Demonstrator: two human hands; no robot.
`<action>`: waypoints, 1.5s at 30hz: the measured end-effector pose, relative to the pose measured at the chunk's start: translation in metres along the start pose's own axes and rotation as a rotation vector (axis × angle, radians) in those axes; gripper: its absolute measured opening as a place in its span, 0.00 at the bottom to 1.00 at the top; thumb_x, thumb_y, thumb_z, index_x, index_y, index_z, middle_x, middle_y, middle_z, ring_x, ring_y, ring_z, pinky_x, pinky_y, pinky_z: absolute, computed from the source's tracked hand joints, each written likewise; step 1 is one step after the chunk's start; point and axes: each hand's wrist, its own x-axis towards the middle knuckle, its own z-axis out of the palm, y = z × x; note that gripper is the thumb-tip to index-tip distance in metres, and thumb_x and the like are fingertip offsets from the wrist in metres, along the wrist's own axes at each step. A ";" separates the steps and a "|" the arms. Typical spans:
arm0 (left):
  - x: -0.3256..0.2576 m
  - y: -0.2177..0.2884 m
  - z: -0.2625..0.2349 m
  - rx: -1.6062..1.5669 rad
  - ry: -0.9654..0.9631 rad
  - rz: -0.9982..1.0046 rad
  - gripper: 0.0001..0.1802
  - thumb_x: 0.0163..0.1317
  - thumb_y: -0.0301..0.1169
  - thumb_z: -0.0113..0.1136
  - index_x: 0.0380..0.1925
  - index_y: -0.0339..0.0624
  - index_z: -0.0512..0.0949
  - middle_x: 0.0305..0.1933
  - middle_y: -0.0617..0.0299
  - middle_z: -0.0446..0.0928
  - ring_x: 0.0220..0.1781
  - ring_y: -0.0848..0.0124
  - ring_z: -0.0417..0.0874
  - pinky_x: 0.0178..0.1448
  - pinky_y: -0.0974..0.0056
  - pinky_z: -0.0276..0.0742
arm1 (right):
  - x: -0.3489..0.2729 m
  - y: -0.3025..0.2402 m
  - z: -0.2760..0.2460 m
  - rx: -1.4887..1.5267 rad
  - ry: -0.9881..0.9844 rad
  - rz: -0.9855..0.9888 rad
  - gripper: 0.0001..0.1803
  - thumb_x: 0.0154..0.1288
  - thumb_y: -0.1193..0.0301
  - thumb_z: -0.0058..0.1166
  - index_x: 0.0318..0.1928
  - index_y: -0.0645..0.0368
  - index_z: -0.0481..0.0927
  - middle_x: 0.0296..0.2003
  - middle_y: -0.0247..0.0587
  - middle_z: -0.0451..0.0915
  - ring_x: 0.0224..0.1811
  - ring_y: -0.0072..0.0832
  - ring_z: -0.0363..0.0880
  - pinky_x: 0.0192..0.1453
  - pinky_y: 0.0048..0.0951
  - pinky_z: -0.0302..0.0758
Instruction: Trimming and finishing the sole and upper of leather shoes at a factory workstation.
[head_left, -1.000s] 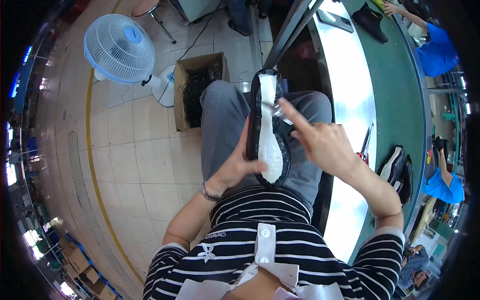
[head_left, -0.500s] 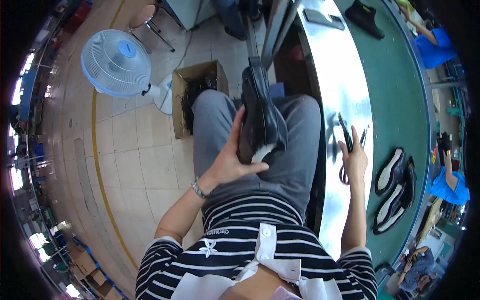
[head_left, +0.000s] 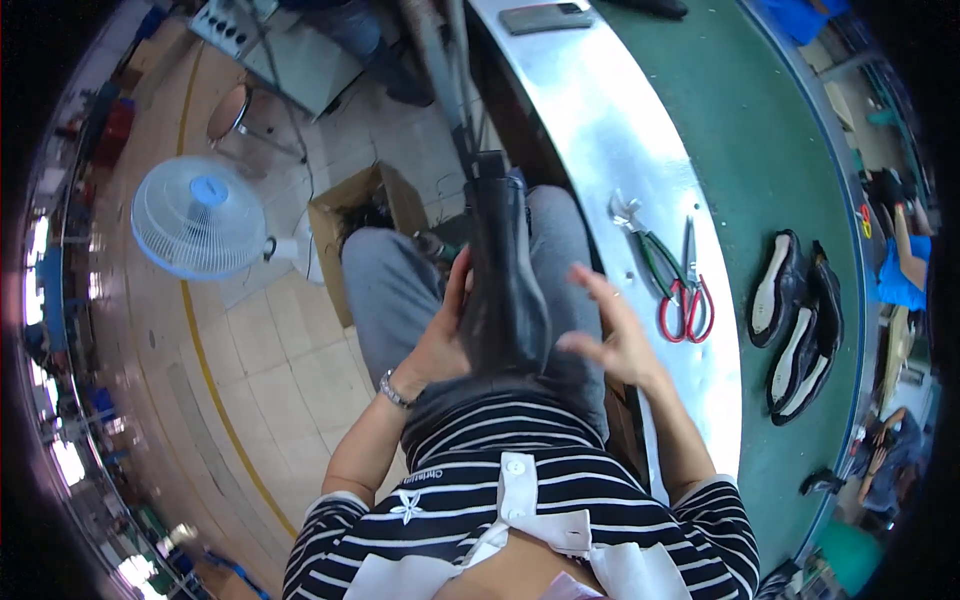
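Observation:
A black leather boot stands across my lap, its strapped end pointing away from me. My left hand grips its left side, fingers partly hidden behind the leather. To the right of the boot, my right hand is open, with thumb and fingers spread and nothing in them. On the metal bench strip beside that hand lie green-handled pliers with a silver head. Red-handled scissors rest against them, blades pointing away.
Several black shoe pieces with white soles lie on the green tabletop. A phone is at the bench's far end. On the left are a cardboard box holding dark scraps and a standing fan.
My right hand has left the tools on the bench and come left beside the boot. The boot has turned, and its white inside no longer shows. My view has shifted right.

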 end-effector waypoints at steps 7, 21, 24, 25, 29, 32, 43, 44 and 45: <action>0.039 0.033 0.036 0.408 -0.322 0.010 0.45 0.45 0.28 0.79 0.64 0.38 0.65 0.64 0.57 0.68 0.66 0.68 0.68 0.70 0.61 0.64 | -0.004 -0.013 -0.003 0.368 -0.077 0.152 0.63 0.41 0.69 0.77 0.75 0.58 0.47 0.74 0.51 0.51 0.76 0.38 0.50 0.77 0.36 0.48; 0.213 0.049 0.075 0.541 -0.620 0.501 0.70 0.41 0.20 0.76 0.76 0.56 0.34 0.78 0.54 0.46 0.78 0.63 0.52 0.77 0.58 0.54 | 0.051 -0.056 -0.112 0.268 0.483 -0.046 0.37 0.61 0.67 0.63 0.70 0.53 0.64 0.66 0.43 0.62 0.65 0.35 0.67 0.62 0.36 0.73; 0.203 0.060 0.081 0.626 -0.560 0.540 0.68 0.39 0.25 0.78 0.75 0.49 0.38 0.78 0.51 0.46 0.78 0.59 0.52 0.77 0.57 0.54 | 0.058 -0.063 -0.126 0.208 0.450 -0.008 0.39 0.57 0.66 0.67 0.69 0.49 0.66 0.59 0.40 0.67 0.56 0.30 0.72 0.57 0.33 0.76; 0.194 0.070 0.087 0.743 -0.482 0.609 0.67 0.38 0.27 0.79 0.75 0.45 0.43 0.77 0.49 0.48 0.77 0.58 0.54 0.76 0.56 0.56 | 0.062 -0.066 -0.133 0.146 0.418 0.009 0.40 0.55 0.65 0.68 0.69 0.46 0.67 0.55 0.39 0.68 0.51 0.27 0.72 0.55 0.32 0.78; 0.158 0.106 0.103 1.074 -0.272 0.849 0.58 0.35 0.32 0.81 0.69 0.38 0.61 0.72 0.46 0.60 0.72 0.55 0.66 0.71 0.57 0.66 | 0.085 -0.074 -0.165 -0.257 0.084 -0.051 0.43 0.50 0.64 0.72 0.68 0.48 0.69 0.32 0.34 0.75 0.32 0.19 0.73 0.36 0.23 0.74; 0.154 0.104 0.106 1.044 -0.144 0.920 0.49 0.31 0.31 0.81 0.60 0.34 0.73 0.61 0.46 0.75 0.60 0.55 0.79 0.60 0.60 0.77 | 0.100 -0.077 -0.171 -0.105 -0.022 0.011 0.33 0.53 0.63 0.71 0.61 0.50 0.75 0.19 0.29 0.73 0.19 0.17 0.68 0.26 0.21 0.63; 0.162 0.095 0.107 1.038 -0.063 0.870 0.46 0.29 0.27 0.81 0.56 0.29 0.74 0.52 0.42 0.79 0.54 0.51 0.82 0.57 0.58 0.77 | 0.121 -0.082 -0.175 -0.196 -0.111 -0.011 0.21 0.55 0.59 0.65 0.49 0.49 0.78 0.14 0.37 0.73 0.17 0.28 0.74 0.23 0.31 0.67; 0.165 0.091 0.106 1.037 -0.064 0.869 0.46 0.29 0.27 0.81 0.56 0.29 0.74 0.51 0.42 0.79 0.53 0.52 0.82 0.57 0.58 0.77 | 0.119 -0.074 -0.175 -0.204 -0.094 0.003 0.21 0.57 0.62 0.66 0.51 0.49 0.78 0.15 0.35 0.72 0.17 0.23 0.71 0.23 0.28 0.66; 0.169 0.088 0.106 1.047 -0.053 0.861 0.46 0.30 0.27 0.81 0.57 0.30 0.74 0.51 0.42 0.80 0.53 0.52 0.82 0.57 0.58 0.77 | 0.118 -0.064 -0.173 -0.200 -0.085 0.008 0.22 0.58 0.64 0.66 0.53 0.49 0.78 0.15 0.32 0.71 0.17 0.19 0.68 0.23 0.25 0.65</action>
